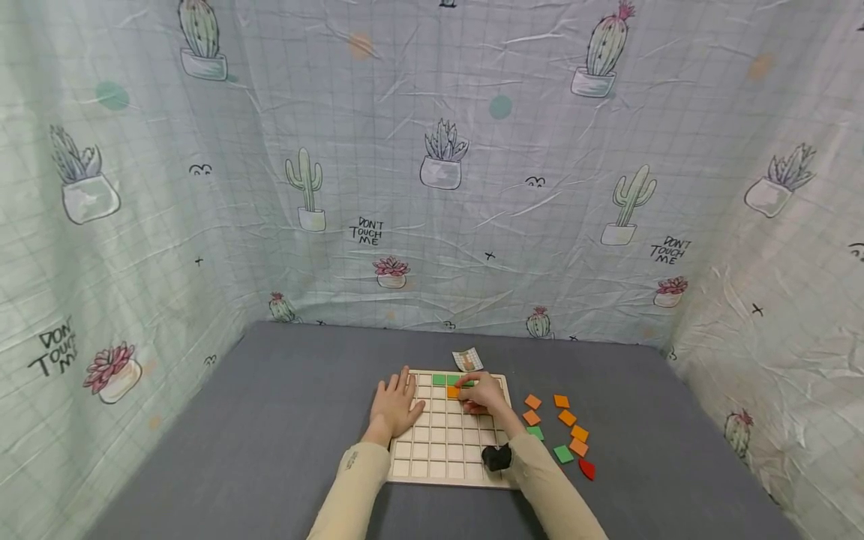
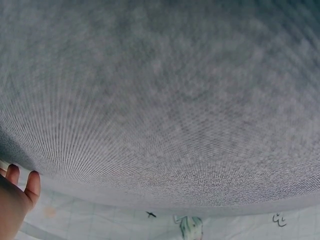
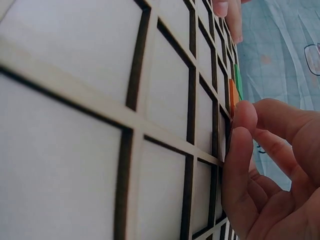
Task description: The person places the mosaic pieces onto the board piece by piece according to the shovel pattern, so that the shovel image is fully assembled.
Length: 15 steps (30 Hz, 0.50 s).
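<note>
1. The orange tile [image 1: 453, 392] sits in the grid board [image 1: 437, 454], just below green tiles [image 1: 439, 380].
2. My right hand [image 1: 484, 394] bends beside it; I cannot tell whether it grips anything.
3. My left hand [image 1: 393, 406] lies spread, empty, on the board's left edge.
4. Loose tiles [image 1: 579, 433] lie rightward on the tabletop [image 1: 270, 450].
5. Only the right wrist view shows my fingertips [image 3: 239, 142] close together.

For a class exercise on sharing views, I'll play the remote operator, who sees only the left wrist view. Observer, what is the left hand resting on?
Observer: The head view shows the left hand lying across the left edge of a pale gridded board.
Operator: Where is the right hand?
Observer: At the far part of that board, next to an orange tile.
Operator: Is anything loose off the board?
Observer: Yes, a red piece lies to its right.
</note>
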Motion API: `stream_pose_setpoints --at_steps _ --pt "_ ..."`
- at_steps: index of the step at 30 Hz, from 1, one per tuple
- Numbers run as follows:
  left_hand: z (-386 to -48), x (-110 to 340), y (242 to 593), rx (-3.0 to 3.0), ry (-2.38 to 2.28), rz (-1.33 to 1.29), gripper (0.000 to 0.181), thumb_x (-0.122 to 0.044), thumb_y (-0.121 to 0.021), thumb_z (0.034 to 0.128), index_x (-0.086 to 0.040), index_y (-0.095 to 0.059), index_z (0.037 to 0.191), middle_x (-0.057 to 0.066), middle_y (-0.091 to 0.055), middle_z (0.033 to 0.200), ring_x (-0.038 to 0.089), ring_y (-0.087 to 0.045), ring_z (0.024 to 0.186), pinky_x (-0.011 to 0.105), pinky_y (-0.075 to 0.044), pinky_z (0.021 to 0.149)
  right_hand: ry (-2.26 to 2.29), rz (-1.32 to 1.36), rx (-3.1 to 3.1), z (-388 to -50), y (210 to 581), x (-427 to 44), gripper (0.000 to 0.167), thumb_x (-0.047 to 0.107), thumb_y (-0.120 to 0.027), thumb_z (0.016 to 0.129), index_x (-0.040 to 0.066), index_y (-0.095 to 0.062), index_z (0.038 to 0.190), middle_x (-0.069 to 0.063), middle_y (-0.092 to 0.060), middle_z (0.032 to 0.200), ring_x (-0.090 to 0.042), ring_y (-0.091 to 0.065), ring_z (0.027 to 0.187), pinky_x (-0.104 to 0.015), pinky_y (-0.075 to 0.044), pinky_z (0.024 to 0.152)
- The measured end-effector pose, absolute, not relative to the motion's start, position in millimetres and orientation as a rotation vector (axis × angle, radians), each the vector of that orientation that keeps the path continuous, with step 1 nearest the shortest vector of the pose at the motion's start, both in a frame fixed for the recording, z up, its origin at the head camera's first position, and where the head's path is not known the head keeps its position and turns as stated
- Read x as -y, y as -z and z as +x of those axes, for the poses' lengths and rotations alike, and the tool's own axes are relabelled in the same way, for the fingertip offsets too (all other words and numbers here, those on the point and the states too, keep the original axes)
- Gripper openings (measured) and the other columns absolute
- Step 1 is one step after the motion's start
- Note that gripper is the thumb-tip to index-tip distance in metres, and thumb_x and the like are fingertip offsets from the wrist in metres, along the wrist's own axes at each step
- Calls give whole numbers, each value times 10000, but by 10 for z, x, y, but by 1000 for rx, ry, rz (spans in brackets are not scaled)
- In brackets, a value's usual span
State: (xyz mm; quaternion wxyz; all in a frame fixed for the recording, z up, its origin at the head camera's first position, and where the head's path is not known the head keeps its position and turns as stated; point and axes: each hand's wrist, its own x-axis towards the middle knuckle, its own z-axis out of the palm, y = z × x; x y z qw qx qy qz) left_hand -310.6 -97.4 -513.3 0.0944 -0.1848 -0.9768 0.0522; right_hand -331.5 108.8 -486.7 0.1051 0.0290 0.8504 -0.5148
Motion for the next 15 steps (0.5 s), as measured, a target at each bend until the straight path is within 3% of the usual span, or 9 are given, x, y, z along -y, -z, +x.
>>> stream_pose_setpoints --at_steps 8,15 --pt "-3095 969 5135 2902 -132 -553 603 -479 -304 926 -83 -337 1380 120 -288 1450 261 -350 1256 446 -309 910 1557 3 -2423 -3273 4846 -1178 297 98 -634 801 71 -627 1096 -40 -634 620 -103 -541 443 -250 -448 446" --pt "-3102 975 5133 2906 -136 -557 607 -482 -303 926 -81 -333 1381 122 -283 1452 267 -348 1263 452 -308 913 1584 -124 -2387 -3221 4785 -1373 330 96 -607 824 38 -592 1149 -140 -637 625 -135 -537 459 -274 -440 453"
